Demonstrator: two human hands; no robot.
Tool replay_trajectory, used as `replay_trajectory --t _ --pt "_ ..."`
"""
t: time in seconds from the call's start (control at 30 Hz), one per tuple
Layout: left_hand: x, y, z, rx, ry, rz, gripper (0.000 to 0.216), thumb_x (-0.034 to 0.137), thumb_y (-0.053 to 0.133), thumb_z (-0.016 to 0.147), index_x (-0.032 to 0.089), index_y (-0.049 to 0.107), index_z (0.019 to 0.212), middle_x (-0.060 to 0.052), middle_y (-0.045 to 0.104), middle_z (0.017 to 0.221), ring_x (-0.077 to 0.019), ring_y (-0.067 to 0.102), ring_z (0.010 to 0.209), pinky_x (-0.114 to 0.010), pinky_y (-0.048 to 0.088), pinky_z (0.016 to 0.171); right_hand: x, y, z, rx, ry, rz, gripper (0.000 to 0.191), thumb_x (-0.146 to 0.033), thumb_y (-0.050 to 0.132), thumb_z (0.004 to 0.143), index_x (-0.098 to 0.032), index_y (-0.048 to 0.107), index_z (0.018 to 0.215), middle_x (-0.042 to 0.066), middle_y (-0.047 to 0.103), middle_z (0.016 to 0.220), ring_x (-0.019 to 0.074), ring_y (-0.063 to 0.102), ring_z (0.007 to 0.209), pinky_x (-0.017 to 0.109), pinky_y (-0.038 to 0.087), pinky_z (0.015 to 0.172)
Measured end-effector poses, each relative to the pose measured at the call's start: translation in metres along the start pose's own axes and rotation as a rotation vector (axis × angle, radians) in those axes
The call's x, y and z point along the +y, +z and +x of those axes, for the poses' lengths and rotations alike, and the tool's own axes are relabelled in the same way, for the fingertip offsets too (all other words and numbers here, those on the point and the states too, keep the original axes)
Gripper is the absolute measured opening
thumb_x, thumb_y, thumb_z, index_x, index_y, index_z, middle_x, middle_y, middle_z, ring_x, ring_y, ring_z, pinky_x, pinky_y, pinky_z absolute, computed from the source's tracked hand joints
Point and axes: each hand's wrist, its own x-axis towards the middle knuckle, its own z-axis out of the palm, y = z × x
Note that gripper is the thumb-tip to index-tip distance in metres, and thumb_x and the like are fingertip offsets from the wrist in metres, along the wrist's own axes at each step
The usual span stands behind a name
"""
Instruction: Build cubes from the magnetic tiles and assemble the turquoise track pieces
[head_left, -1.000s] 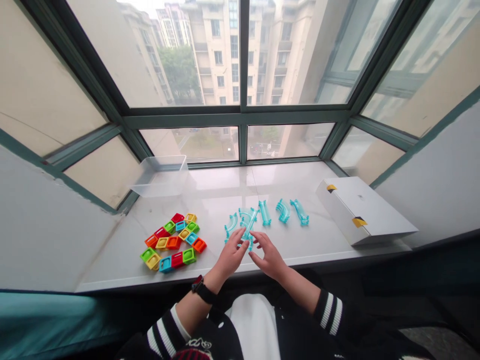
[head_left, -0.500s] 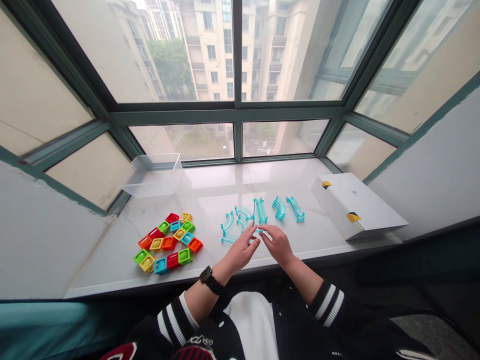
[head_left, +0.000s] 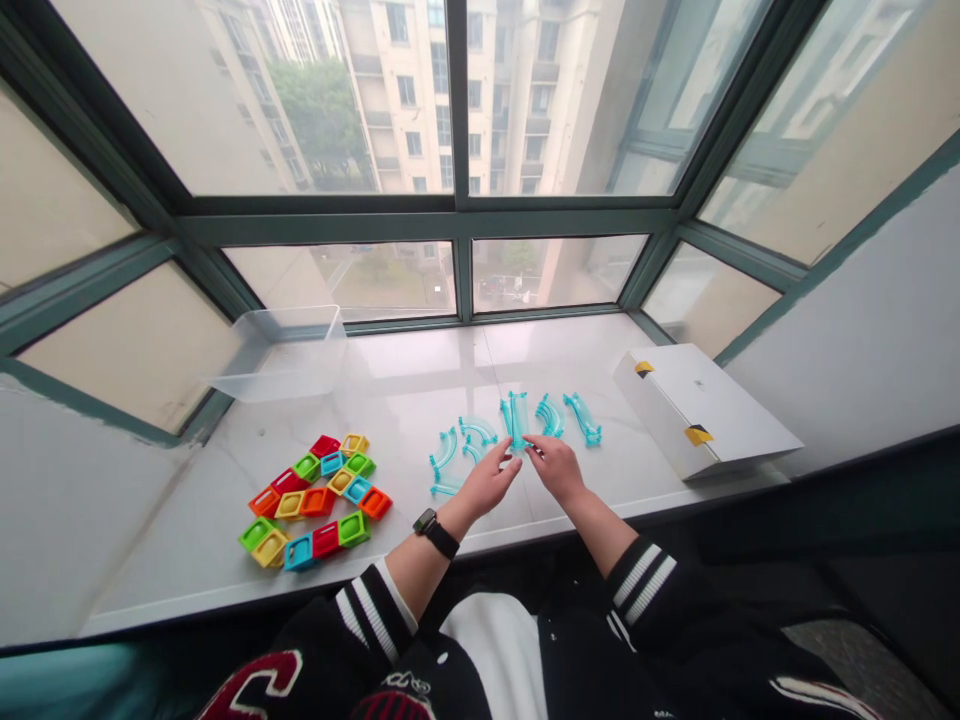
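Several clear blue track pieces lie on the white window sill point(head_left: 420, 390). My left hand point(head_left: 489, 482) and my right hand point(head_left: 556, 466) meet at the near end of a straight blue track piece point(head_left: 514, 418), fingertips pinched on it. Curved blue track pieces point(head_left: 459, 445) lie just left of my left hand. Two more blue pieces point(head_left: 566, 415) lie to the right of the straight one. A black watch is on my left wrist.
A cluster of coloured square blocks point(head_left: 315, 490) lies at the left of the sill. A clear plastic bin point(head_left: 281, 352) stands at the back left. A white box point(head_left: 701, 410) sits at the right. Window frames close off the back.
Both hands have moved away from me toward the straight track piece, which now stands in line with the other pieces. The camera has tilted slightly.
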Motion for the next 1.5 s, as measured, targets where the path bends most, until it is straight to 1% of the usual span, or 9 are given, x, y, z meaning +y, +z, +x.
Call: replay_trajectory --t 0.2,0.27,0.37,0.53,0.77,0.97,1.17,1.37,1.5 --pt "-0.010 0.007 0.033 0.062 -0.081 -0.017 0.067 0.054 0.059 0.097 0.017 0.055 0.153 -0.018 0.051 0.160 -0.0324 0.051 0.146 -0.047 0.034 0.125 0.009 0.008 0.027 -0.049 0.054 -0.029 0.033 -0.013 0.061 0.095 -0.025 0.079 0.120 0.008 0.080 0.121 0.0260 0.074 0.114 0.041 0.057 0.102" --pt "-0.015 0.009 0.040 0.065 -0.095 -0.029 0.069 0.056 0.058 0.097 0.015 0.055 0.152 -0.019 0.050 0.161 -0.0329 0.047 0.150 -0.046 0.032 0.126 0.012 0.011 0.033 -0.068 0.079 -0.047 0.033 -0.012 0.061 0.094 -0.024 0.080 0.119 0.008 0.080 0.120 0.0258 0.074 0.113 0.040 0.058 0.101" --pt "-0.022 0.011 0.045 0.050 -0.132 -0.077 0.073 0.059 0.060 0.096 0.017 0.053 0.154 -0.018 0.046 0.165 -0.0327 0.043 0.153 -0.045 0.031 0.127 0.017 0.014 0.038 -0.094 0.103 -0.076 0.035 -0.010 0.062 0.093 -0.025 0.080 0.118 0.008 0.079 0.119 0.0256 0.074 0.113 0.039 0.058 0.100" --pt "-0.030 0.013 0.048 0.048 -0.141 -0.060 0.073 0.061 0.062 0.094 0.018 0.055 0.153 -0.017 0.046 0.164 -0.0331 0.040 0.155 -0.047 0.028 0.128 0.025 0.019 0.043 -0.130 0.123 -0.109 0.035 -0.010 0.062 0.093 -0.025 0.080 0.119 0.009 0.079 0.121 0.0258 0.073 0.114 0.038 0.056 0.102" --pt "-0.037 0.018 0.050 0.094 -0.119 0.056 0.064 0.052 0.059 0.096 0.018 0.056 0.150 -0.017 0.049 0.163 -0.0318 0.042 0.154 -0.048 0.029 0.128 0.025 0.024 0.047 -0.152 0.125 -0.117 0.034 -0.009 0.062 0.094 -0.023 0.080 0.119 0.010 0.079 0.119 0.0255 0.073 0.113 0.036 0.056 0.101" --pt "-0.046 0.021 0.051 0.101 -0.122 0.022 0.067 0.056 0.061 0.094 0.021 0.055 0.151 -0.015 0.046 0.165 -0.0319 0.038 0.156 -0.048 0.027 0.129 0.024 0.027 0.048 -0.160 0.116 -0.111 0.034 -0.008 0.062 0.094 -0.023 0.080 0.119 0.009 0.079 0.120 0.0250 0.073 0.115 0.036 0.055 0.102" --pt "-0.045 0.022 0.051 0.100 -0.144 0.049 0.066 0.054 0.060 0.094 0.020 0.055 0.151 -0.016 0.046 0.165 -0.0327 0.039 0.156 -0.048 0.029 0.128 0.025 0.029 0.049 -0.170 0.120 -0.124 0.034 -0.008 0.062 0.094 -0.023 0.080 0.119 0.009 0.079 0.119 0.0252 0.073 0.113 0.035 0.056 0.101" --pt "-0.043 0.022 0.049 0.080 -0.145 0.071 0.068 0.053 0.060 0.095 0.017 0.053 0.152 -0.018 0.045 0.165 -0.0331 0.037 0.157 -0.047 0.027 0.129 0.025 0.028 0.047 -0.175 0.127 -0.126 0.035 -0.008 0.061 0.095 -0.023 0.080 0.121 0.010 0.079 0.119 0.0252 0.073 0.113 0.036 0.056 0.101" --pt "-0.044 0.022 0.048 0.080 -0.141 0.053 0.069 0.054 0.061 0.095 0.018 0.053 0.153 -0.017 0.045 0.165 -0.0332 0.037 0.157 -0.048 0.027 0.129 0.024 0.027 0.047 -0.179 0.131 -0.122 0.036 -0.008 0.060 0.094 -0.023 0.080 0.121 0.010 0.079 0.120 0.0255 0.072 0.114 0.036 0.056 0.101"
